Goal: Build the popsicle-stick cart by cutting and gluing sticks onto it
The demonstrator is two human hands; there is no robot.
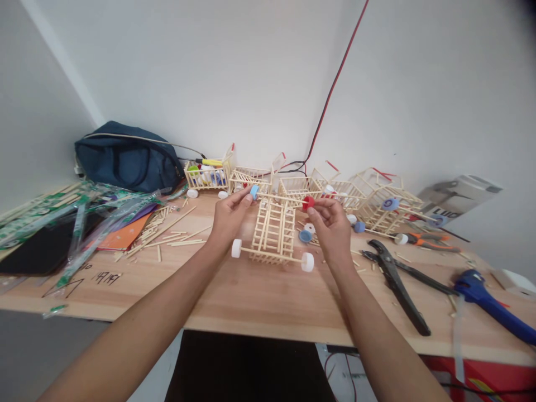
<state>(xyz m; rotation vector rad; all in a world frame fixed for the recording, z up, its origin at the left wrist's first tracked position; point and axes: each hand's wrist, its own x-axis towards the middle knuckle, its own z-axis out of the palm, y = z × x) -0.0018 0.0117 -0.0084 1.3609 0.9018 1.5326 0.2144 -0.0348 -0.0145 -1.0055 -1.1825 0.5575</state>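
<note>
A small cart made of wooden sticks (274,229) is held between my hands over the table, its underside toward me. White caps serve as wheels on its near axle, one at the left end (237,248) and one at the right (307,262). My left hand (232,215) pinches a blue bottle cap (254,192) at the left end of the far axle. At that axle's other end, my right hand (330,223) grips a red bottle cap (308,202). A blue cap (305,237) and a white cap (309,228) lie on the table near my right hand.
Several similar stick carts (207,173) line the wall. Loose sticks (167,237), plastic wrappers (84,223) and a dark blue bag (128,156) are at left. At right lie a black-handled cutter (397,285), a blue-handled tool (494,304) and orange-handled pliers (433,241).
</note>
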